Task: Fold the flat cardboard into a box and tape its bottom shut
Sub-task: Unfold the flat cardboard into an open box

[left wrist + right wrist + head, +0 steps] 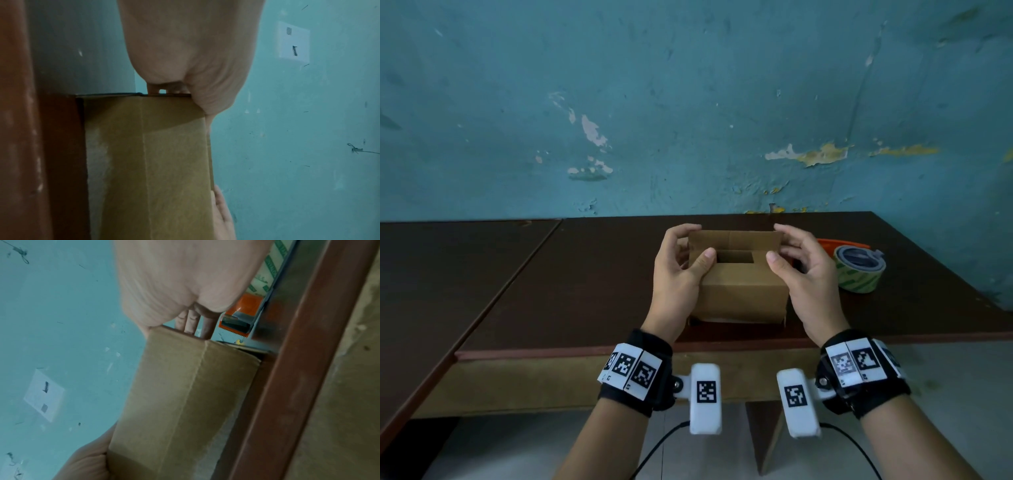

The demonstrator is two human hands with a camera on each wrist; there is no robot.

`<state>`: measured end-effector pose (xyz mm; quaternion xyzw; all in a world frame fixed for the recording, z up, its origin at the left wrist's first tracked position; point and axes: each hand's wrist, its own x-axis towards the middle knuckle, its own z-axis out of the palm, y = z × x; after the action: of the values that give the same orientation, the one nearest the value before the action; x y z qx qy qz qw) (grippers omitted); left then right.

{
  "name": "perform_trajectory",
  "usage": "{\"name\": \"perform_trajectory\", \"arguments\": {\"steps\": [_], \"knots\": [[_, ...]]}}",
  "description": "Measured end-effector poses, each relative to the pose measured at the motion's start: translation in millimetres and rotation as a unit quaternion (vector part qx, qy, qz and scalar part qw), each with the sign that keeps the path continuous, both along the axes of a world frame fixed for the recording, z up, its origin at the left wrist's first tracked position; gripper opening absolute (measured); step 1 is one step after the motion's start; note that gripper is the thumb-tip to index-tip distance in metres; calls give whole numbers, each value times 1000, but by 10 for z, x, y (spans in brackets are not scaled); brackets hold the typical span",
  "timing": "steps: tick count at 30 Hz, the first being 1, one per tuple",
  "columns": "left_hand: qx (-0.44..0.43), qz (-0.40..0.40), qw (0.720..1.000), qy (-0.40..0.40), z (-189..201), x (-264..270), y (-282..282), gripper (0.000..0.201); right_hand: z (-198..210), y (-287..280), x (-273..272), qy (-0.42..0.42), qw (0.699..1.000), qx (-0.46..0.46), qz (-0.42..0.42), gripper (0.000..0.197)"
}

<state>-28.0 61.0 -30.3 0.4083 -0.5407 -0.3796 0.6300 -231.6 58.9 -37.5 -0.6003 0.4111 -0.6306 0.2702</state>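
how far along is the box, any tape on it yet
Done: the cardboard box already stands squared up on the table. In hand: the left hand and right hand hold its upper flaps, folded partway with a gap still open. Left: closing the flaps and taping; the tape dispenser lies untouched beside it.

One brown corrugated cardboard box [743, 294] is standing on the one dark brown wooden table [585, 291], and two bare hands are meeting it, the left hand [678, 274] and the right hand [804, 277], each wearing one black wrist strap, two in all. One roll of clear packing tape with green lettering [859, 270] is sitting in one orange plastic tape dispenser [832, 244] at the right. Two white camera pods are hanging under the wrists, and two black cables are trailing from them.
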Motion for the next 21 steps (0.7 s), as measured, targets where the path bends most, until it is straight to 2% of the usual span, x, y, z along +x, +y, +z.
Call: {"name": "perform_trajectory", "arguments": {"steps": [4,6,9,13,17,21], "knots": [[-15,45,999,-11,8,-17,11,15,-6,-5,5,3,999,-26,-19,18],[-11,59,998,-11,11,-25,29,17,-10,4,7,3,999,-41,-23,11],[0,59,998,-11,4,-36,34,22,-21,-4,-6,5,999,-44,-30,13],[52,42,998,4,-26,-47,-13,8,-55,-48,-15,-2,999,-32,-35,12],[128,10,990,59,-12,-98,-1,18,-46,-76,-1,-20,999,-13,-43,12],[145,17,987,63,16,-126,37,16,-23,-96,22,-52,997,25,-41,7]]}}
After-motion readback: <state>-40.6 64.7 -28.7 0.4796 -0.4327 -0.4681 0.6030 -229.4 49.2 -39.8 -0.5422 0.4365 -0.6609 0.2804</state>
